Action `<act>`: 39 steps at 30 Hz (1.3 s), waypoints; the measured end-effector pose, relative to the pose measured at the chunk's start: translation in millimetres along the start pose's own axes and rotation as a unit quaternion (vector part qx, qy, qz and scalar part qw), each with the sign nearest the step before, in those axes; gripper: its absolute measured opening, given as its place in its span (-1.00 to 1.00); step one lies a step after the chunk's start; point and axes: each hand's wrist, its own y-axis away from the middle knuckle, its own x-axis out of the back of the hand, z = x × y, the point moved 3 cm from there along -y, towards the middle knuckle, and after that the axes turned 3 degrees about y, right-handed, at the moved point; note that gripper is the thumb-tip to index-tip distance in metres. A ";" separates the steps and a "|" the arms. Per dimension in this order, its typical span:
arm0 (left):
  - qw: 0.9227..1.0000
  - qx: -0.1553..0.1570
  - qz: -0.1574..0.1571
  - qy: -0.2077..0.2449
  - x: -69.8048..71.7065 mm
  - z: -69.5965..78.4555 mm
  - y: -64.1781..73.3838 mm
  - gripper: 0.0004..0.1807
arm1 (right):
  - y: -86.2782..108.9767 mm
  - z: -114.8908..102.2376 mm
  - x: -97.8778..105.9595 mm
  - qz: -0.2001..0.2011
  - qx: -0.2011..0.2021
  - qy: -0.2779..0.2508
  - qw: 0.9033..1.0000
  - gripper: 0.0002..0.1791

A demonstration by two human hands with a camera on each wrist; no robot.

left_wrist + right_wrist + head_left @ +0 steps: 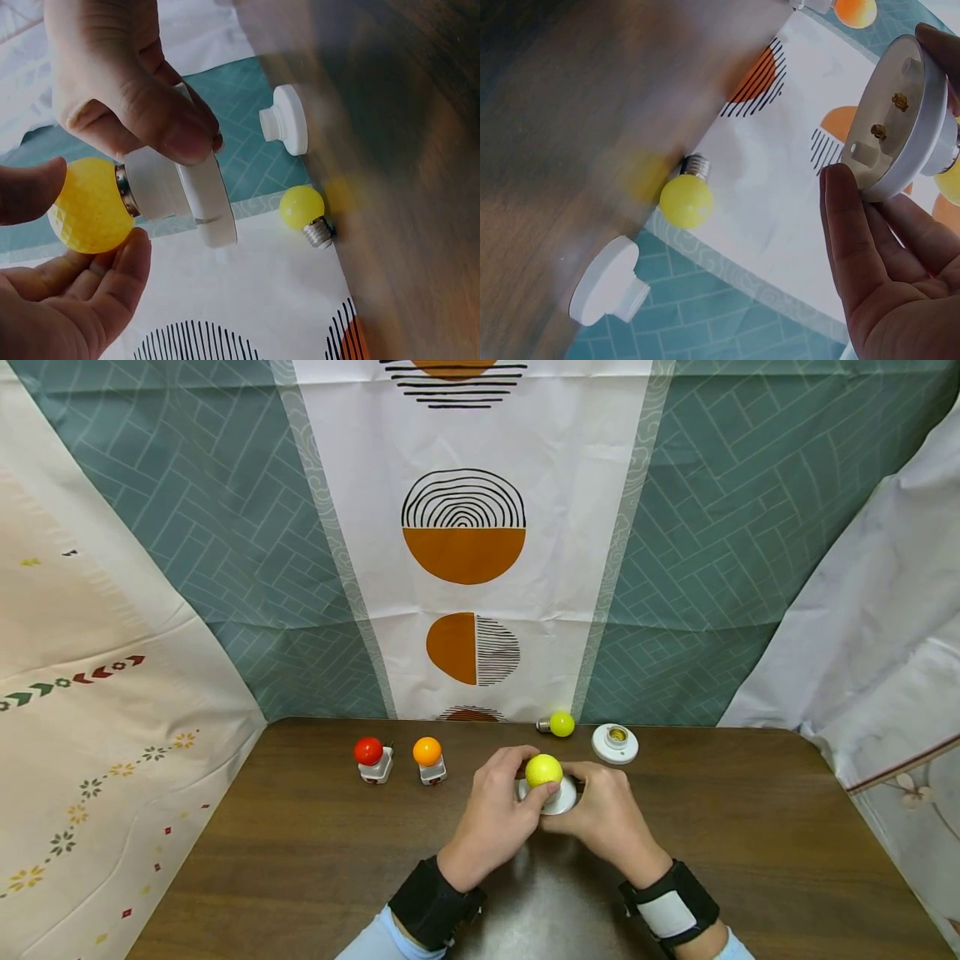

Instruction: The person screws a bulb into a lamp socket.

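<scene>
A round yellow bulb [543, 769] sits in a round white plastic lamp socket [208, 199], raised above a brown wooden counter [300, 860]. Fingers of the left hand [495, 814] pinch the bulb; those of the right hand [606, 814] grip the socket's rim. Threading the bulb seems underway; the next move likely calls for twisting against a steady socket.
</scene>
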 end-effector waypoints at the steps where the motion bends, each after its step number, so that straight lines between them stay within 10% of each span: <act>1: 1.000 -0.004 -0.004 0.000 0.3 0.1 -0.1 -0.60 | -0.2 -0.1 0.3 0.000 0.002 0.001 1.000 -0.28; 16: 0.998 -0.027 -0.063 0.012 3.3 -1.8 -1.8 -0.58 | -1.0 0.5 3.3 -0.021 -0.002 0.011 1.000 -0.27; 29: 0.999 -0.043 -0.014 -0.002 7.3 -8.0 -3.2 -0.45 | -1.8 2.6 6.6 -0.041 0.028 -0.032 0.998 -0.28; 39: 0.999 0.000 -0.040 -0.018 22.7 -31.4 -0.2 -0.39 | -4.3 8.4 13.4 -0.041 0.029 -0.058 0.997 -0.29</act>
